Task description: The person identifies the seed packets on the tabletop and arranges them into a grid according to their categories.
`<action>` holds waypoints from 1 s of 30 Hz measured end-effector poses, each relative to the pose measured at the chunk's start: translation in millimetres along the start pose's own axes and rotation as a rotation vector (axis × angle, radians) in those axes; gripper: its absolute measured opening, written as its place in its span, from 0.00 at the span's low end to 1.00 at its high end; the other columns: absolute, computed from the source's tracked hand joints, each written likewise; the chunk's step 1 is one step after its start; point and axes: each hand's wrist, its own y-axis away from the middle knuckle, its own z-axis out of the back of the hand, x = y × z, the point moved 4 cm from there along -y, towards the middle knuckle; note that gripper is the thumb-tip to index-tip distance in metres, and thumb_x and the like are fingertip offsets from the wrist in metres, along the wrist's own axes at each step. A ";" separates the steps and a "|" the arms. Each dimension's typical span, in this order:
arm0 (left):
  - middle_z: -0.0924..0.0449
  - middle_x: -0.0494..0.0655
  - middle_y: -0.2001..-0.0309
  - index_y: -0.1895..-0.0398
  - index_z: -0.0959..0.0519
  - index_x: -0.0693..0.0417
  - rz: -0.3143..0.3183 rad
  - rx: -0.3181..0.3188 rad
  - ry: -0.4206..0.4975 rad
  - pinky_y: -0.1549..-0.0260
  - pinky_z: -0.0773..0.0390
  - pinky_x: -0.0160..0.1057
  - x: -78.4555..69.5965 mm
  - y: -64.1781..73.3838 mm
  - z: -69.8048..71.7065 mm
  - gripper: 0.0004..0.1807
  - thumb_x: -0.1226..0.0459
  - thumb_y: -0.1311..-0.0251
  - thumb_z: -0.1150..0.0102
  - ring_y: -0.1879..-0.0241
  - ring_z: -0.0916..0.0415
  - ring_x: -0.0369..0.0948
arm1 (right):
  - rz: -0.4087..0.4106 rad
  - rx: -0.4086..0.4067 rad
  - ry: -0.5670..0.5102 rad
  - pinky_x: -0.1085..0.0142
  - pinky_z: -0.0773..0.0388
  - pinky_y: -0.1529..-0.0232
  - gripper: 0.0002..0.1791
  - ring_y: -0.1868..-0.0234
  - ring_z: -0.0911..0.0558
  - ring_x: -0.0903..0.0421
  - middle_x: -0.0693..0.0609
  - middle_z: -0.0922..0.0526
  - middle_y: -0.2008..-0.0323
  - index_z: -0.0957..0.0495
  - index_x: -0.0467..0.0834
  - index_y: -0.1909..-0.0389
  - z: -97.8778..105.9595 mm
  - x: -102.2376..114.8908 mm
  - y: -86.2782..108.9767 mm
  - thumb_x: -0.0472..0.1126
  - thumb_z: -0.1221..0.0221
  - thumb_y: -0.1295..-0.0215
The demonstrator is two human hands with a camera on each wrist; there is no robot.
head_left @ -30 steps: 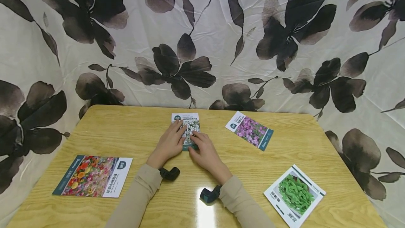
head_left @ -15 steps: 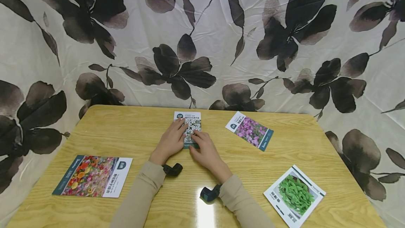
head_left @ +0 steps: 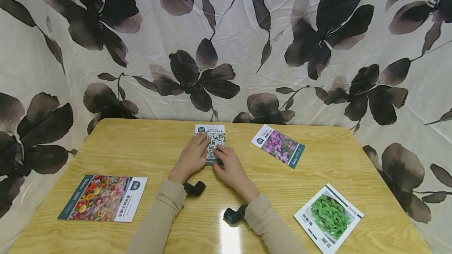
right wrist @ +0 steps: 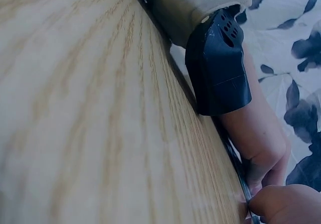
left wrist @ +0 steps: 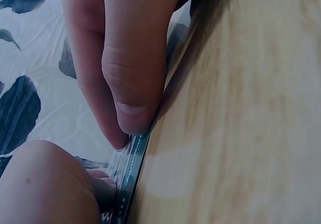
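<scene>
A seed packet (head_left: 218, 144) with a white-flower picture lies at the back middle of the table, its top edge toward the wall. My left hand (head_left: 192, 154) rests over its left side, fingers stretched forward. From the right, my right hand (head_left: 229, 166) touches the lower right part of the packet with loosely bent fingers. In the left wrist view, fingers of the right hand (left wrist: 130, 68) press down at the dark strip of the packet (left wrist: 133, 176). The right wrist view has the right thumb (right wrist: 288, 204) close to the left hand (right wrist: 261, 138). Palms are hidden.
A purple-flower packet (head_left: 280, 146) lies at the back right of the wooden table (head_left: 169, 222). A green-leaf packet (head_left: 328, 218) is front right, a mixed-flower packet (head_left: 102, 198) front left. A floral cloth (head_left: 254, 42) hangs behind the table.
The white-flower packet has slid slightly right and back, with the left hand moving right along with it. My right hand has hardly shifted. The other packets stay put.
</scene>
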 end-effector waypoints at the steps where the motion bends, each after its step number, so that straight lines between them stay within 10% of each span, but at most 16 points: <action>1: 0.37 0.63 0.29 0.33 0.29 0.67 -0.001 0.002 0.001 0.28 0.48 0.54 -0.6 0.7 -0.2 0.24 0.69 0.32 0.51 0.27 0.46 0.58 | -0.007 0.006 0.004 0.48 0.33 0.35 0.24 0.36 0.29 0.40 0.36 0.27 0.36 0.23 0.31 0.41 -0.5 -0.7 0.6 0.38 0.39 0.35; 30: 0.40 0.63 0.28 0.31 0.31 0.65 -0.024 0.017 0.028 0.28 0.49 0.55 -2.2 5.5 -1.4 0.26 0.64 0.30 0.49 0.26 0.49 0.58 | 0.022 -0.013 0.056 0.49 0.30 0.37 0.22 0.38 0.27 0.40 0.35 0.25 0.38 0.22 0.31 0.43 2.4 0.8 5.0 0.37 0.38 0.36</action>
